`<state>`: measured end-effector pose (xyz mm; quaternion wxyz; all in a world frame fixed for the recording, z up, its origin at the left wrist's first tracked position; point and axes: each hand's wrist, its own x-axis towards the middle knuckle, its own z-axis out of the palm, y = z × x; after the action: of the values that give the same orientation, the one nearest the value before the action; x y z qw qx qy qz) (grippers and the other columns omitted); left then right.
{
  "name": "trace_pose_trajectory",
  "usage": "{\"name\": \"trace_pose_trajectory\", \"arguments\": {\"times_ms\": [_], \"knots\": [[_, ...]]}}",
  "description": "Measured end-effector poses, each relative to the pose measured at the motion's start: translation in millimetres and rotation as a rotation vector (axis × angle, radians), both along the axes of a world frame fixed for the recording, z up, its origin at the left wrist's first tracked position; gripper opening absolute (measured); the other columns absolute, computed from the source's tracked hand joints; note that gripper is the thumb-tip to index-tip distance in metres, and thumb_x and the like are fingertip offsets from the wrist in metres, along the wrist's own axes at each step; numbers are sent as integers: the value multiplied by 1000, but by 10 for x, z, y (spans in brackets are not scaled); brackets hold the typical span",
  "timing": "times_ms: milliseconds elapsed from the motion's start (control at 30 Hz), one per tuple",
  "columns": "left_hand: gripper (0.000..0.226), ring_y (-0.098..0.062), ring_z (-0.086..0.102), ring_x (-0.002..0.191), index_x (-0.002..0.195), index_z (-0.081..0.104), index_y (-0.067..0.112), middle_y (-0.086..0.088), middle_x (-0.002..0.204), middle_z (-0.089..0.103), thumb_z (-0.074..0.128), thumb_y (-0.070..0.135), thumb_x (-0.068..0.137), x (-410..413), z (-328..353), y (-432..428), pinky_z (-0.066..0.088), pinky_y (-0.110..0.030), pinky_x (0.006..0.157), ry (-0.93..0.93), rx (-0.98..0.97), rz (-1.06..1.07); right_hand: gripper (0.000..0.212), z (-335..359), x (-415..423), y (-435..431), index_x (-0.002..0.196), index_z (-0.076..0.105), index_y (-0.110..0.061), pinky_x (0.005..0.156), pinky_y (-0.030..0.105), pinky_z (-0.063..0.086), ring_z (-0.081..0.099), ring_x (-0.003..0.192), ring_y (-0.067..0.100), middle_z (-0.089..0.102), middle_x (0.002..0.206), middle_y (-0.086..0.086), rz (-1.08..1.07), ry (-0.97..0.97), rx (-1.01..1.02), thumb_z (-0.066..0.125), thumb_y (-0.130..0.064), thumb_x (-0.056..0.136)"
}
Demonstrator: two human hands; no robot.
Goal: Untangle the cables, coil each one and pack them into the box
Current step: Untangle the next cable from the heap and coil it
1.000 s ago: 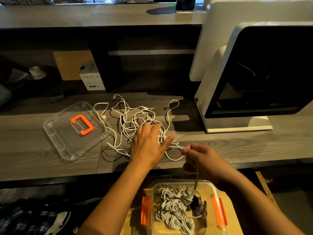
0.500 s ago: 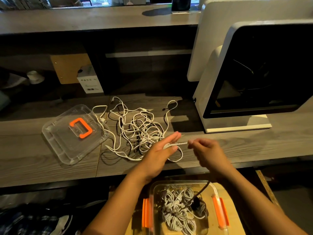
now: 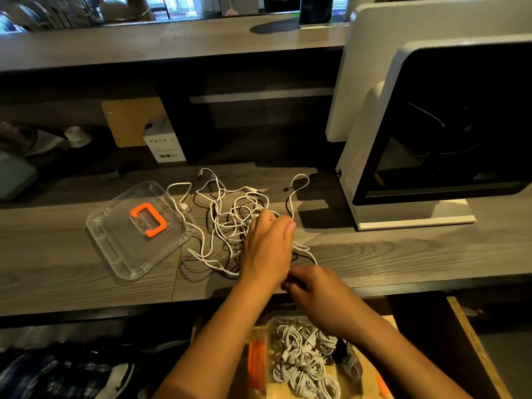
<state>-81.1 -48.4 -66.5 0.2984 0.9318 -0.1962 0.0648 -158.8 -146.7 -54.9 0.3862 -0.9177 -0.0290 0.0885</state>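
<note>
A tangle of white cables (image 3: 230,217) lies on the wooden desk (image 3: 403,254). My left hand (image 3: 267,249) rests on the right part of the tangle, fingers stretched forward over the loops. Just behind its wrist, near the desk's front edge, my right hand (image 3: 313,286) pinches a cable with curled fingers; the pinched part is mostly hidden. Below the desk stands the clear box (image 3: 269,326) with orange latches, holding several coiled white cables (image 3: 302,361) and a black item (image 3: 341,349). Its clear lid (image 3: 115,243) with an orange handle lies left of the tangle.
A large white-framed machine with a dark window (image 3: 431,133) stands at the right, close to the cables. A small white carton (image 3: 164,145) and a brown board (image 3: 129,122) sit in the recess behind. A higher shelf (image 3: 172,38) runs across the back.
My left hand moved from beside the right hand back onto the tangle. My right hand pulled toward the desk's front edge, still pinching a cable.
</note>
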Motion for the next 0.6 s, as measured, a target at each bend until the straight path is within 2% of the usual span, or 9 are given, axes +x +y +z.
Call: {"name": "trace_pose_trajectory", "arguments": {"times_ms": [100, 200, 333, 400, 433, 500, 600], "knots": [[36, -18, 48, 94, 104, 64, 21, 4, 91, 42, 34, 41, 98, 78, -34, 121, 35, -29, 71, 82, 204, -15, 17, 75, -13, -130, 88, 65, -17, 70, 32, 44, 57, 79, 14, 64, 86, -1, 67, 29, -149, 51, -25, 92], [45, -17, 48, 98, 110, 62, 26, 6, 92, 41, 29, 52, 96, 59, -41, 188, 32, -28, 72, 117, 287, -40, 18, 150, -6, -250, 87, 67, -24, 67, 28, 45, 56, 76, 8, 61, 80, -8, 51, 75, -185, 54, -34, 92], [69, -14, 44, 109, 128, 50, 29, 5, 110, 44, 22, 70, 80, 9, 29, 220, 33, -27, 81, 209, 323, -153, 16, 230, 14, -404, 90, 68, -26, 65, 22, 43, 53, 71, 0, 58, 76, -12, -40, 48, -184, 56, -36, 92], [73, -16, 41, 119, 133, 45, 31, 6, 121, 43, 32, 75, 76, -25, 52, 211, 33, -28, 89, 271, 366, -194, 13, 268, 31, -507, 89, 67, -28, 69, 26, 49, 55, 73, 2, 61, 77, -11, -73, 27, -211, 58, -36, 91], [69, -16, 40, 122, 133, 43, 33, 8, 128, 43, 44, 73, 77, -50, 41, 208, 34, -29, 93, 290, 392, -192, 11, 291, 41, -558, 88, 67, -29, 71, 28, 50, 56, 74, 3, 61, 78, -10, -82, 22, -231, 58, -36, 90], [54, -17, 46, 119, 131, 43, 34, 8, 133, 47, 59, 52, 83, -93, 16, 216, 38, -28, 92, 291, 434, -179, 10, 346, 57, -649, 89, 66, -30, 67, 22, 47, 55, 74, 2, 60, 77, -12, -85, 16, -242, 59, -37, 89], [42, -20, 57, 100, 131, 50, 29, 1, 128, 55, 51, 15, 92, -104, -6, 202, 41, -14, 70, 444, 304, -205, 8, 377, 88, -741, 89, 67, -26, 56, 15, 36, 52, 65, 3, 58, 70, -11, -144, -16, -118, 61, -31, 89]]}}
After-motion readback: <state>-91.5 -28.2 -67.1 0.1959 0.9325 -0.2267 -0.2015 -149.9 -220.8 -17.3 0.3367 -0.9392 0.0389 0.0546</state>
